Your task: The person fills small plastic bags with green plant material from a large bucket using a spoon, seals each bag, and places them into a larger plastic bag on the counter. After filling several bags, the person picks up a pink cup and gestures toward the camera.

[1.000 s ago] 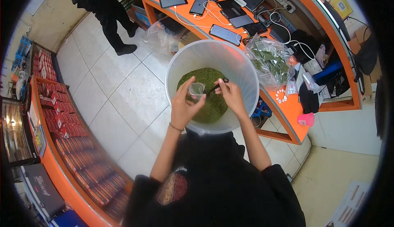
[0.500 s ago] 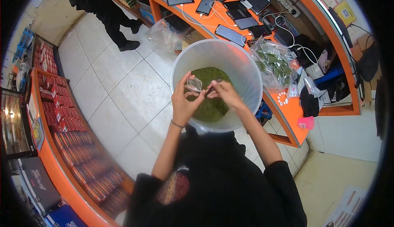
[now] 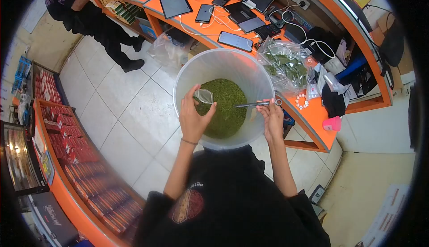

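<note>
A translucent plastic tub [image 3: 184,64] stands in front of me, with finely chopped green leaf [image 3: 225,119] at its bottom. Over the tub's left side, my left hand [image 3: 193,121] pinches a small clear plastic bag [image 3: 204,96] between thumb and fingers. The bag's mouth is spread open. My right hand [image 3: 271,119], at the tub's right rim, is closed around a pair of scissors [image 3: 252,104]. Their dark blades point left over the chopped leaf, and a ring handle sticks out past my fingers.
An orange counter [image 3: 315,117] holds phones, a tablet [image 3: 176,6], cables and a clear bag of green leaves [image 3: 286,64]. A pink cup [image 3: 332,123] stands near its corner. Shelves of red packets [image 3: 67,126] line the left. A person in black [image 3: 96,28] stands at the upper left.
My right hand has moved right, away from the left hand, and the scissors now show clearly. The left hand still holds the small bag. The view has shifted slightly, and more of the person shows.
</note>
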`<state>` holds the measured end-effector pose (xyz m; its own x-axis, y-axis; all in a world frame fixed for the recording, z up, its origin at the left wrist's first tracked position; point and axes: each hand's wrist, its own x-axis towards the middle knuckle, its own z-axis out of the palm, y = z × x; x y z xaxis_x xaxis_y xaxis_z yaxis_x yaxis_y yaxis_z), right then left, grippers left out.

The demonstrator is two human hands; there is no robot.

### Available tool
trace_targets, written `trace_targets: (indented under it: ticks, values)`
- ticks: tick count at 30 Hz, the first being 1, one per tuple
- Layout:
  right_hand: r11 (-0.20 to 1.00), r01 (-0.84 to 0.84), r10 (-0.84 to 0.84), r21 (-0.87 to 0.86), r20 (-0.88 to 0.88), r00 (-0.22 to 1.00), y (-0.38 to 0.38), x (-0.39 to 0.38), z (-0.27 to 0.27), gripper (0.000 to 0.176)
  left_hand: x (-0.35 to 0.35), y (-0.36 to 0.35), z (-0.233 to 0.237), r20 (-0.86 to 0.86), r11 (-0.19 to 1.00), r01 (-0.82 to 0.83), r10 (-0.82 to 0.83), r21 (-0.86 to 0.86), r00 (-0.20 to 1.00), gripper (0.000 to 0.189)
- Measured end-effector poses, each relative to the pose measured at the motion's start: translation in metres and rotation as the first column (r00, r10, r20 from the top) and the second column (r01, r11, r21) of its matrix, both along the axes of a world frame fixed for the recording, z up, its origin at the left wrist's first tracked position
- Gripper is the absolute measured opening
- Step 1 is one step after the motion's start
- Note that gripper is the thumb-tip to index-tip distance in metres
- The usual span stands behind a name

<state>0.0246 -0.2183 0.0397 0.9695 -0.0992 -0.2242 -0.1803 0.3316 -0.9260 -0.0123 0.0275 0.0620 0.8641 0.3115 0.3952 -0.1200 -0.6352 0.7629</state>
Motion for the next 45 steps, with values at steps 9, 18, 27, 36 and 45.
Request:
trace_targets:
  ticks: [9, 18, 27, 36, 45]
  values:
    - [0.911, 0.221, 0.011, -0.347, 0.557, 0.83, 0.05, -0.041, 0.053, 0.028, 0.01, -0.002, -0.009, -0.007, 0.974, 0.063, -0.063, 0.217, 0.998, 0.07]
    - [0.688, 0.314, 0.551, -0.655, 0.752, 0.362, 0.054, -0.05, 0.054, 0.022, 0.015, -0.003, -0.01, -0.06, 0.985, 0.094, -0.086, 0.142, 0.994, 0.088]
    - [0.727, -0.244, 0.447, -0.642, 0.173, 0.877, 0.048, -0.041, 0.045, 0.018, 0.004, -0.006, 0.004, 0.052, 0.975, 0.22, -0.218, -0.029, 0.975, 0.085]
    - [0.613, -0.084, 0.573, -0.785, 0.369, 0.732, 0.061, 0.013, 0.018, 0.01, -0.001, -0.01, 0.0, 0.067, 0.925, 0.241, -0.271, 0.292, 0.96, 0.058]
    - [0.767, -0.408, 0.537, -0.495, 0.148, 0.831, 0.056, 0.004, 0.023, 0.011, 0.0, 0.004, -0.016, -0.075, 0.604, 0.255, -0.466, -0.755, 0.881, 0.017]
